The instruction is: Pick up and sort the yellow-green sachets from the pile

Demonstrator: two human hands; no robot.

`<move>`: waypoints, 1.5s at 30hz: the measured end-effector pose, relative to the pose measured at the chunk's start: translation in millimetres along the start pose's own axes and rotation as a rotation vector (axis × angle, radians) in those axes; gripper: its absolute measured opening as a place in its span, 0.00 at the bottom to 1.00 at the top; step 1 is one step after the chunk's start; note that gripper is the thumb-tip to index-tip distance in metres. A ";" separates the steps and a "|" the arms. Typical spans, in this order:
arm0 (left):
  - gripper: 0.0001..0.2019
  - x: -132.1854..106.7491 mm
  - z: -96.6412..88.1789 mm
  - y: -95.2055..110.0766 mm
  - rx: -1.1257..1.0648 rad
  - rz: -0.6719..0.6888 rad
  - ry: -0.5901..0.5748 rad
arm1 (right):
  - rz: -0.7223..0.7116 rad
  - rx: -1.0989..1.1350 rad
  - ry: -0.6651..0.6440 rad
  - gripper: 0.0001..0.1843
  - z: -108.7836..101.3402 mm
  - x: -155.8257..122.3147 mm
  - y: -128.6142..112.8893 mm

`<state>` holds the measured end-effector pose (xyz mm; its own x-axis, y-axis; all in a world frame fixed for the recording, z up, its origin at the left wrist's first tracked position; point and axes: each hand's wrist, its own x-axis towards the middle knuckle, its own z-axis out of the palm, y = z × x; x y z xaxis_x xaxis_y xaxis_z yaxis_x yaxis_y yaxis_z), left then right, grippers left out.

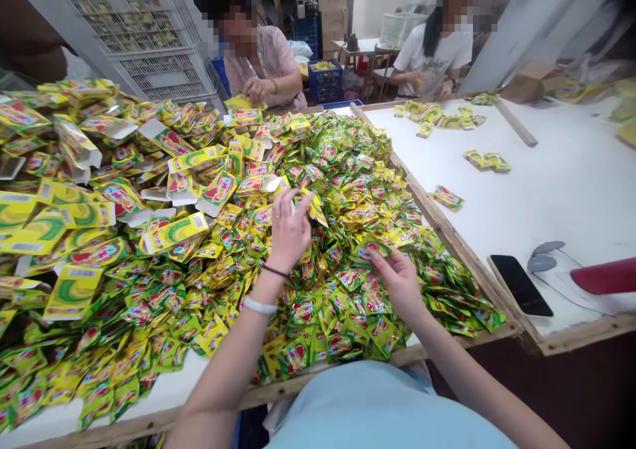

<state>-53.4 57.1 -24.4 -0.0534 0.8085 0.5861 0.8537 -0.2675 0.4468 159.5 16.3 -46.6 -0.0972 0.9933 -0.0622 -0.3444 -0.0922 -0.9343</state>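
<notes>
My left hand [291,234], wearing a black band and a pale bangle at the wrist, reaches over the middle of the heap. Its fingers are bent around a small yellow carton [316,208], partly hidden behind them. Lower and to the right, my right hand [401,283] pinches a green foil sachet [370,249] between thumb and fingers. Beneath both hands spreads a thick pile of green and yellow sachets [298,310]. Open-ended printed cartons [179,232] lie heaped on the left side.
A wooden strip [442,227] divides the white table [501,210]. Right of it lie a phone [521,285], a small fan-like object [544,255], a red object [603,277] and several yellow packs [487,161]. Two people [268,58] work across the table. Stacked crates [149,38] stand behind.
</notes>
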 end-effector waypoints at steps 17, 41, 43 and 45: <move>0.16 -72.5 -29.1 31.6 -1.377 -0.745 -0.571 | 0.083 -0.139 -0.230 0.13 -13.9 -5.6 -35.5; 0.25 -116.5 -28.2 68.6 -1.280 -0.613 -0.997 | -0.291 -0.881 -0.847 0.06 -11.8 -26.0 -68.6; 0.23 -117.9 -28.1 66.8 -1.301 -0.604 -1.058 | -0.294 -0.838 -0.880 0.08 -13.5 -25.5 -63.7; 0.21 -117.9 -27.8 66.0 -1.288 -0.558 -1.136 | -0.239 -0.822 -0.945 0.09 -13.9 -25.8 -63.5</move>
<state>-5.2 -70.4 -45.2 0.6524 0.7145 -0.2527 -0.0634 0.3837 0.9213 196.8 -2.5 9.4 -0.8540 0.5118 0.0937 0.1989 0.4874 -0.8502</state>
